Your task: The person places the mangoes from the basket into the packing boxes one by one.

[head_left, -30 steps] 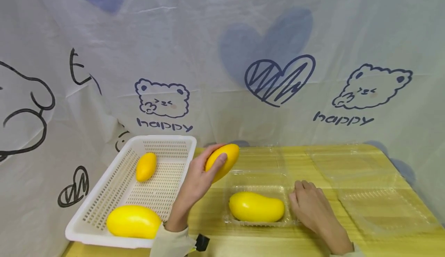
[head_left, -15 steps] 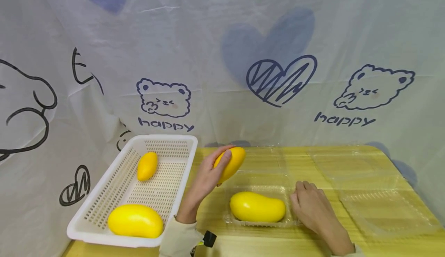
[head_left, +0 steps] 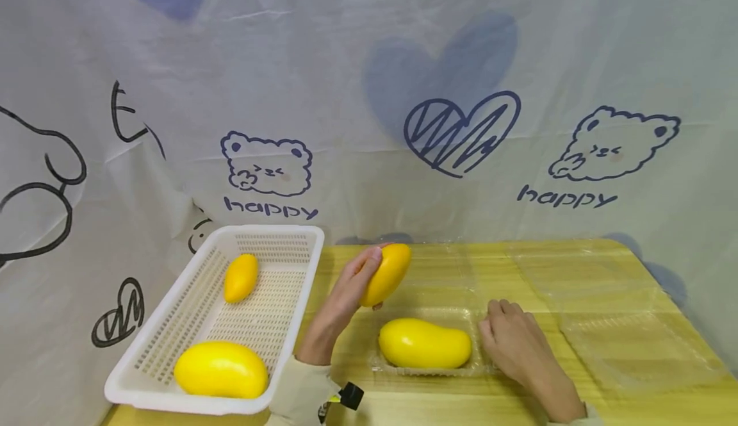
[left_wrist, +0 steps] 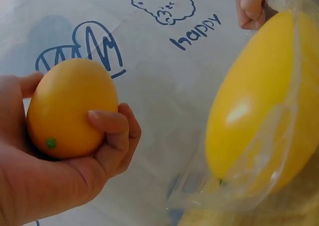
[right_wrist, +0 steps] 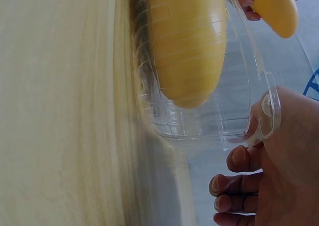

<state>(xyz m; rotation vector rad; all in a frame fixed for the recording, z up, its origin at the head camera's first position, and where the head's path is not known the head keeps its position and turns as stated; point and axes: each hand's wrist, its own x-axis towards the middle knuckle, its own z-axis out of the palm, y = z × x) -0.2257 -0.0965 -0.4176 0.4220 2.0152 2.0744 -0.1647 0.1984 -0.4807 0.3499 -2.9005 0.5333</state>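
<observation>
In the head view my left hand [head_left: 346, 288] grips an orange-yellow mango [head_left: 389, 275] above the back part of a clear plastic box [head_left: 375, 367]. The left wrist view shows its green stem spot, with my fingers and thumb wrapped around the fruit [left_wrist: 75, 104]. A larger yellow mango [head_left: 425, 344] lies lengthwise inside the box. At the box's right edge is my right hand [head_left: 519, 343], its fingers curled. In the right wrist view, the thumb shows through the clear rim [right_wrist: 271, 106] while the fingers [right_wrist: 239, 183] curl outside it, pinching the box's edge.
A white perforated basket [head_left: 314, 266] stands at left, holding a small orange mango [head_left: 241, 278] and a big yellow mango [head_left: 221, 369]. Another clear plastic box [head_left: 646, 349] lies opened on the wooden table [head_left: 403, 400] at right. A printed curtain [head_left: 357, 80] hangs behind.
My left hand has moved a little right with its mango, which is now tilted more upright. The right hand and the box have stayed in place.
</observation>
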